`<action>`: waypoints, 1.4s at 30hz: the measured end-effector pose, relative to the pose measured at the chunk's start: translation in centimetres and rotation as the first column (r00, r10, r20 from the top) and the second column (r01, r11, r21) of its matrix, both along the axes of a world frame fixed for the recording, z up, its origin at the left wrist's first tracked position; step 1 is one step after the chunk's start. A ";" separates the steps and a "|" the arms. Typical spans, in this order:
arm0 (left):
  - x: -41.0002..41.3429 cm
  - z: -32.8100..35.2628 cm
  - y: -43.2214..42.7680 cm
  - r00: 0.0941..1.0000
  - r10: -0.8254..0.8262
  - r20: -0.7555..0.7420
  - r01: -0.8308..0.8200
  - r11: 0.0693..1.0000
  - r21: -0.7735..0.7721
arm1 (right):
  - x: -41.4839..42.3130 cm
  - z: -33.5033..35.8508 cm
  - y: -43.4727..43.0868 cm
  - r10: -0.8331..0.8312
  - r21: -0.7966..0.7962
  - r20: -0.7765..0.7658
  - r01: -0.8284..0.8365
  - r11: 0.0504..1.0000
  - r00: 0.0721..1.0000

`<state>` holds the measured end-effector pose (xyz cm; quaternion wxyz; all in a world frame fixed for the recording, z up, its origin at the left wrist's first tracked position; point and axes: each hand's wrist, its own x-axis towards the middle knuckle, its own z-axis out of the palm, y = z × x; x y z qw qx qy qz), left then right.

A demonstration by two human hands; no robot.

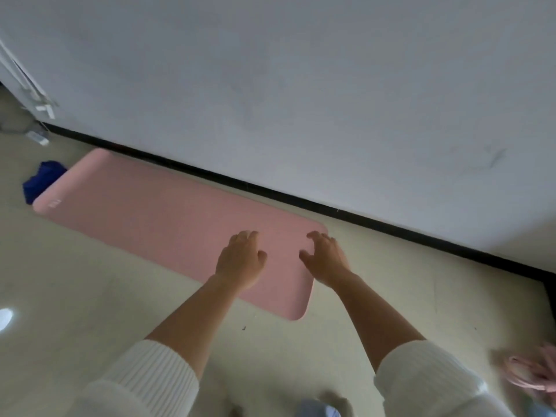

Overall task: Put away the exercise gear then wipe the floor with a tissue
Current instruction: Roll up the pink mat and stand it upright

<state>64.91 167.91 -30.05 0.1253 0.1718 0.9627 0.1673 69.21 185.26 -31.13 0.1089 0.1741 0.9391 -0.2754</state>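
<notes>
A pink exercise mat [156,215] lies flat on the pale floor, running along the wall from far left to its near end in front of me. My left hand [240,260] hovers over the mat's near end with fingers loosely bent, holding nothing. My right hand [325,257] is beside it over the same end, fingers spread and slightly curved, also empty. Whether either hand touches the mat cannot be told. No tissue is in view.
A blue cloth bundle [42,179] lies on the floor at the mat's far end. A black skirting board [361,218] runs below the white wall. A blurred pink object [532,374] sits at the lower right. Small white items [37,136] lie at the far left corner.
</notes>
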 end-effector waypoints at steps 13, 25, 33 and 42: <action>-17.0 -1.9 -16.7 0.999 0.040 0.023 -0.041 0.998 0.057 | -17.1 -1.5 -17.7 0.026 0.016 0.019 -0.026 1.000 0.999; -36.5 -2.6 -33.3 0.997 0.082 -0.008 -0.082 0.996 0.044 | -36.4 -2.4 -34.3 0.039 -0.040 0.034 -0.038 0.999 0.999; -44.6 -12.1 -33.8 0.969 -0.248 0.014 0.248 0.967 -0.066 | -40.4 -11.9 -36.5 -0.257 -0.078 0.070 0.262 0.962 0.964; -36.6 -29.0 -18.3 0.827 -0.520 0.215 0.554 0.818 -0.151 | -29.1 -27.9 -24.1 -0.418 0.067 0.241 0.414 0.908 0.876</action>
